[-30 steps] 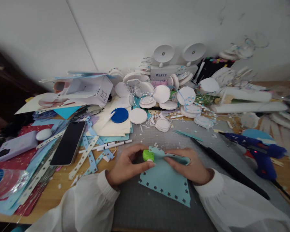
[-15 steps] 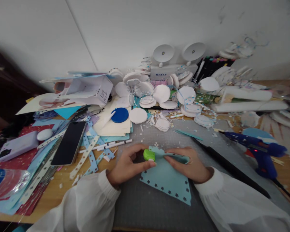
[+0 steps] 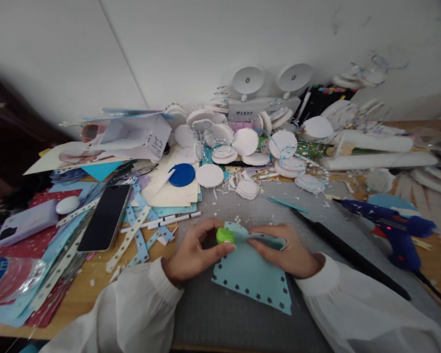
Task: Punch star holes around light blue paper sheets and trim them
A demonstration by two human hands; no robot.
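Note:
My left hand (image 3: 196,250) is closed on a small bright green craft punch (image 3: 225,236), thumb on its near side and fingers behind. The punch sits at the left edge of a light blue sheet of paper (image 3: 255,274). Star- or flower-shaped holes run along the paper's near and side edges. With thumb and fingers pinched together, my right hand (image 3: 292,250) grips the far right part of the sheet, which curls up there. Below the paper lies a grey cutting mat (image 3: 206,318).
Right of my hands lie a long black tool (image 3: 353,250) and a blue glue gun (image 3: 393,225) with a red light. A phone (image 3: 105,218) and punched paper strips (image 3: 141,235) lie at left. White foam discs (image 3: 246,142) crowd the back.
The green punch and my left thumb have shifted slightly left. The paper has turned and flattened a little, and my right fingers have moved slightly left.

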